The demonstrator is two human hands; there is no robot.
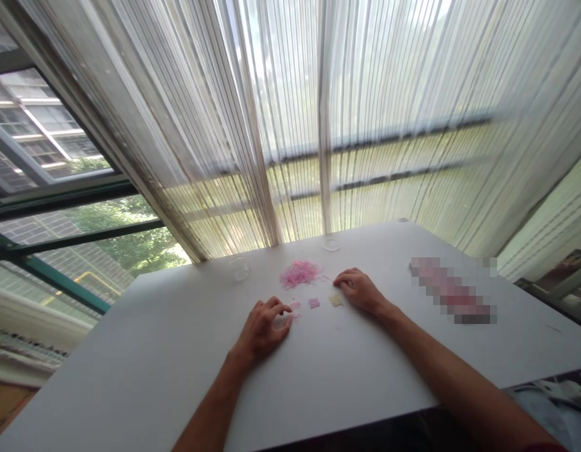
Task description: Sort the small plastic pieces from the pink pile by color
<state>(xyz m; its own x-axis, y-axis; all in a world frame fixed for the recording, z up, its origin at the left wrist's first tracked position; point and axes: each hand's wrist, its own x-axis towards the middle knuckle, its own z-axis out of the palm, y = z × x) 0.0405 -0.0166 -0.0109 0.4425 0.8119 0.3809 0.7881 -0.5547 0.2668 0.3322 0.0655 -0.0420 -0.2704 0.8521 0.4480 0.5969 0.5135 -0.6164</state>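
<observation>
Thumb and index finger of my left hand [266, 323] curve into a ring, their tips closed at the edge of a few thin pink strips [296, 306]. My right hand [361, 290] rests on the table with its fingers bent down and together, beside a stray strand from the pink pile; its fingertips hide whatever may be under them. A loose heap of pink shredded strips [300, 274] lies beyond and between both hands. Between the hands sit a small pinkish-purple square [314, 302] and a pale yellow piece [336, 301], the latter just below my right fingers.
On the white table [177, 351], a clear round container [240, 269] stands at the back left and a clear round lid [332, 245] lies at the back edge. A blurred-out pinkish object [453, 292] is at the right. Sheer curtains [295, 125] hang behind.
</observation>
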